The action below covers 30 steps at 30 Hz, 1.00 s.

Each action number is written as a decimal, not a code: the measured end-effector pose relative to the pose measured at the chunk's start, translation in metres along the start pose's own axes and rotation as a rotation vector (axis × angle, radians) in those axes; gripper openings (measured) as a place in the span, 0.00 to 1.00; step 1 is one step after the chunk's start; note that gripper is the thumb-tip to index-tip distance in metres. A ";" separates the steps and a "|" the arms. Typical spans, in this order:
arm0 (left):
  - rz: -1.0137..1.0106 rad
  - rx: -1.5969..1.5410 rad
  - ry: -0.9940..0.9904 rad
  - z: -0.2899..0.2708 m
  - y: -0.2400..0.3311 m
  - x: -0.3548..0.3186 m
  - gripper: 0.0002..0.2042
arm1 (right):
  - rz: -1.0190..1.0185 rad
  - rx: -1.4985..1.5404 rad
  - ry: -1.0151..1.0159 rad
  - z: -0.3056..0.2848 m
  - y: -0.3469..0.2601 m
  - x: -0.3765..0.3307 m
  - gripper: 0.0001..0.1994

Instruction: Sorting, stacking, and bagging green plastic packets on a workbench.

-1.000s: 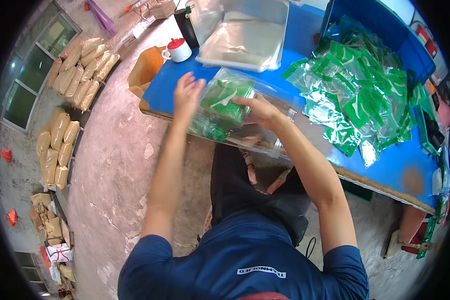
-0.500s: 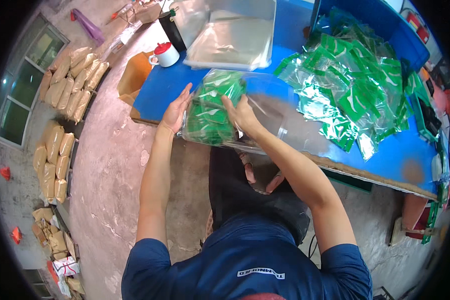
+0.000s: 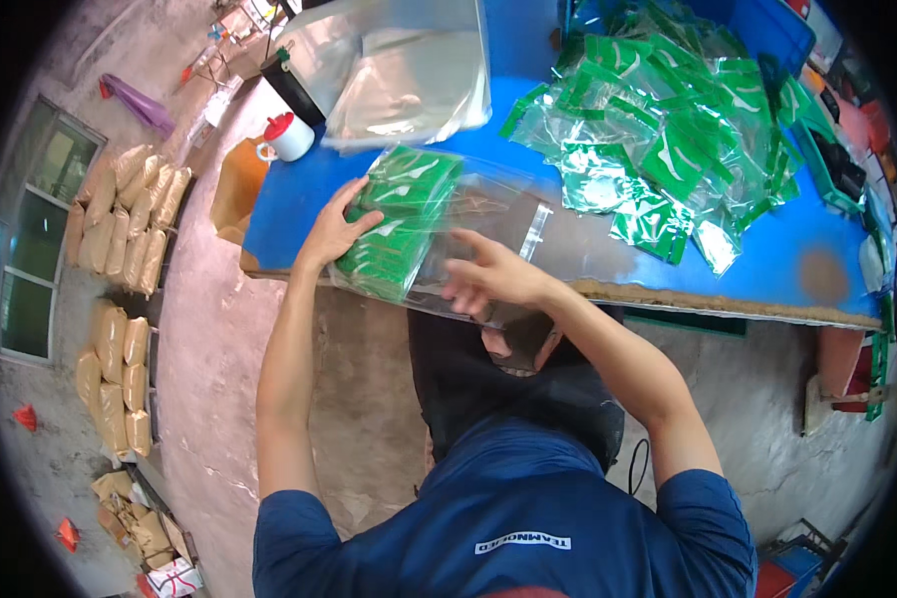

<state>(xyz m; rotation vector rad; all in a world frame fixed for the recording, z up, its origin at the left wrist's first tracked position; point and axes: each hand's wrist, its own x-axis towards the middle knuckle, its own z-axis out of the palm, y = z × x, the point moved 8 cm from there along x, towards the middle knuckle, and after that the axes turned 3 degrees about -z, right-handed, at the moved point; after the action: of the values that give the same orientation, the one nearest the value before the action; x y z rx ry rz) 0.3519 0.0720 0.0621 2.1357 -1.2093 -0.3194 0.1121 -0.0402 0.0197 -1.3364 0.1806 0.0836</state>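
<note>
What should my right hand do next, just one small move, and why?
Perhaps use your right hand to flatten the clear plastic bag: its right-hand part extends loose and wrinkled beyond the green packets, while your left hand rests against them.

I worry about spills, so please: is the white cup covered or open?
Covered: a red lid sits on the white cup, hiding its inside.

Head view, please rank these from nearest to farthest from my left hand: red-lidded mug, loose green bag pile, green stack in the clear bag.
1. Green stack: right at the left hand.
2. Red-lidded mug: up and left.
3. Loose green bag pile: well off right.
</note>
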 end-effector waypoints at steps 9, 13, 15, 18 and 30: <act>0.216 0.615 -0.073 0.073 0.090 -0.006 0.37 | -0.171 -0.568 0.382 -0.081 -0.020 -0.098 0.18; 0.331 0.577 -0.156 0.065 0.086 -0.011 0.36 | -0.432 -1.017 0.630 -0.127 -0.051 -0.114 0.22; 0.352 0.639 -0.296 0.060 0.083 -0.014 0.34 | -0.498 -1.319 0.823 -0.161 -0.070 -0.128 0.30; 0.305 0.687 -0.347 0.032 0.072 -0.022 0.32 | -0.419 -1.556 1.071 -0.219 -0.071 -0.131 0.45; -0.072 -0.507 -0.178 0.093 0.129 -0.120 0.18 | -0.180 -1.652 0.968 -0.267 -0.059 -0.063 0.50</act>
<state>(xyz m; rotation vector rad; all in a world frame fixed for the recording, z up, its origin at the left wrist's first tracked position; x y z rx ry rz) 0.1535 0.0862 0.0631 1.7355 -1.0126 -0.7732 0.0373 -0.3108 0.0285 -2.9487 0.9395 -0.7454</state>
